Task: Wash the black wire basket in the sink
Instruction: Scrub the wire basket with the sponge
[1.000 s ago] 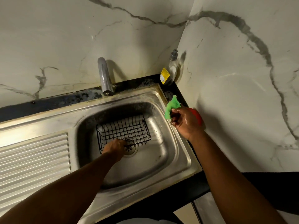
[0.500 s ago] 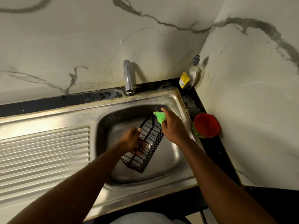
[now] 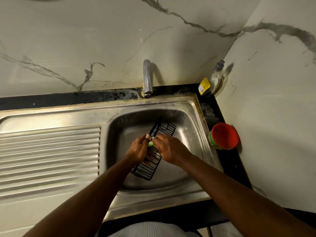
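Note:
The black wire basket [image 3: 165,130] stands tilted on its side inside the steel sink [image 3: 193,134], running from upper right to lower left. My left hand [image 3: 138,148] grips its long side near the middle, fingers curled through the wires. My right hand [image 3: 168,148] holds a green scrub sponge [image 3: 151,143] and presses it against the basket right beside the left thumb. Most of the sponge is hidden under the right fingers.
A chrome tap [image 3: 147,77] stands behind the basin, no water visible. A red tub [image 3: 224,135] sits on the black counter at the right, a soap bottle [image 3: 212,79] in the corner. The ribbed drainboard [image 3: 49,154] lies to the left. Marble walls close in behind and right.
The right hand brought the sponge from the counter edge down to the basket and slid along it toward the left hand. The left hand tipped the basket up on its side.

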Action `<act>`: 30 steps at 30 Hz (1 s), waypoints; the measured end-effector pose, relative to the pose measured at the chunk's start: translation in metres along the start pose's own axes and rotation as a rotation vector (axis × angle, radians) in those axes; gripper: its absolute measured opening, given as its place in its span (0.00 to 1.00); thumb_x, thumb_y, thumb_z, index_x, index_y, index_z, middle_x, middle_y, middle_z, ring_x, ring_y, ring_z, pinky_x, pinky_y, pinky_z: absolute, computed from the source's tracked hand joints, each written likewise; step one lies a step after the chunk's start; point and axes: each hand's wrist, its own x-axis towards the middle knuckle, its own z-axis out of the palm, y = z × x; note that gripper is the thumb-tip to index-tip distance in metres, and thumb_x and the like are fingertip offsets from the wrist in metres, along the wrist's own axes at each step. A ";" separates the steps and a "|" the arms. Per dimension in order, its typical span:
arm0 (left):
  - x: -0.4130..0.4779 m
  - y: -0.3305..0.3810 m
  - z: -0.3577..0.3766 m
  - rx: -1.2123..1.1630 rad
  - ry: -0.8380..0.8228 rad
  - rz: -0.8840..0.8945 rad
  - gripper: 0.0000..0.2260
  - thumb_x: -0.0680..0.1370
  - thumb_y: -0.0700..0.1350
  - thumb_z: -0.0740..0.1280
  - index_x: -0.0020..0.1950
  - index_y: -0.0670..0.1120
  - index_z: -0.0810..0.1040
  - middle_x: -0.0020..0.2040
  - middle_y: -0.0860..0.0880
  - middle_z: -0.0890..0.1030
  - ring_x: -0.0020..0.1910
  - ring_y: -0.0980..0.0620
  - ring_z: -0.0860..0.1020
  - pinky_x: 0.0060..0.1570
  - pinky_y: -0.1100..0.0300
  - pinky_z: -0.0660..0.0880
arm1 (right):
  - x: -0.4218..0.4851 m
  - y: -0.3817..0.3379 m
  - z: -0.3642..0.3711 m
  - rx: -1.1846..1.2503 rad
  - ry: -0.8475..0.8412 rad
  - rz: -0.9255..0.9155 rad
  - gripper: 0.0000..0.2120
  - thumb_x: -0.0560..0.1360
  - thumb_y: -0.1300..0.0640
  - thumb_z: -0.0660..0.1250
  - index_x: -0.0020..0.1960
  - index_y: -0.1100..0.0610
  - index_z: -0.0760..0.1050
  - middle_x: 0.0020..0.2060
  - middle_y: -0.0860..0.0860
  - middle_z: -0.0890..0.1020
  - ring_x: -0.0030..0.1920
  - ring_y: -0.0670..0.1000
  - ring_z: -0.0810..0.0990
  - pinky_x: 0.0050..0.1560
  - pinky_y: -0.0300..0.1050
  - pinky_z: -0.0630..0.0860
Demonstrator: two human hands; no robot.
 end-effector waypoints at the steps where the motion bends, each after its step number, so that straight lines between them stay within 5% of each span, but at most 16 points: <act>1: -0.002 -0.001 0.002 -0.013 -0.012 -0.004 0.16 0.87 0.56 0.54 0.62 0.47 0.75 0.42 0.38 0.83 0.33 0.43 0.86 0.24 0.52 0.81 | 0.004 0.006 -0.002 -0.051 -0.007 -0.050 0.07 0.79 0.58 0.67 0.56 0.57 0.76 0.45 0.54 0.80 0.42 0.54 0.80 0.39 0.44 0.72; 4: -0.005 0.000 0.003 -0.039 -0.042 -0.008 0.17 0.87 0.56 0.55 0.63 0.45 0.75 0.33 0.45 0.81 0.30 0.44 0.84 0.20 0.56 0.78 | 0.018 0.044 -0.012 -0.152 0.103 0.074 0.13 0.79 0.54 0.57 0.55 0.59 0.78 0.45 0.56 0.80 0.42 0.57 0.80 0.40 0.50 0.77; 8: -0.009 0.004 0.004 -0.071 -0.014 -0.038 0.18 0.87 0.56 0.56 0.62 0.42 0.73 0.34 0.44 0.78 0.28 0.48 0.83 0.21 0.57 0.77 | 0.028 0.090 -0.030 -0.204 0.153 0.483 0.09 0.81 0.58 0.62 0.57 0.60 0.77 0.50 0.59 0.79 0.46 0.61 0.81 0.42 0.51 0.78; 19: -0.007 -0.003 -0.013 0.178 0.025 0.005 0.17 0.87 0.57 0.55 0.53 0.46 0.75 0.38 0.41 0.82 0.30 0.42 0.84 0.28 0.45 0.83 | 0.005 0.030 0.003 -0.080 0.234 0.500 0.12 0.80 0.60 0.67 0.64 0.56 0.76 0.52 0.55 0.81 0.48 0.53 0.82 0.46 0.38 0.74; 23: -0.005 0.002 -0.007 0.192 0.035 -0.012 0.17 0.87 0.58 0.55 0.54 0.46 0.74 0.38 0.42 0.82 0.30 0.44 0.85 0.26 0.52 0.81 | 0.005 0.032 0.000 -0.077 0.264 0.522 0.14 0.80 0.61 0.67 0.65 0.58 0.78 0.54 0.56 0.81 0.51 0.54 0.82 0.49 0.38 0.74; 27: 0.003 0.001 -0.005 0.108 0.084 -0.049 0.16 0.86 0.59 0.55 0.57 0.47 0.74 0.38 0.40 0.83 0.31 0.44 0.85 0.29 0.50 0.82 | 0.016 0.028 -0.018 0.143 0.419 0.523 0.15 0.78 0.66 0.68 0.64 0.60 0.81 0.55 0.56 0.82 0.53 0.55 0.82 0.53 0.38 0.76; 30: 0.010 -0.001 -0.007 0.096 0.137 -0.024 0.13 0.86 0.60 0.56 0.53 0.53 0.74 0.39 0.41 0.84 0.34 0.42 0.86 0.37 0.41 0.85 | 0.019 0.039 -0.047 0.232 0.627 0.656 0.18 0.75 0.69 0.67 0.62 0.59 0.82 0.55 0.56 0.84 0.55 0.52 0.80 0.58 0.25 0.68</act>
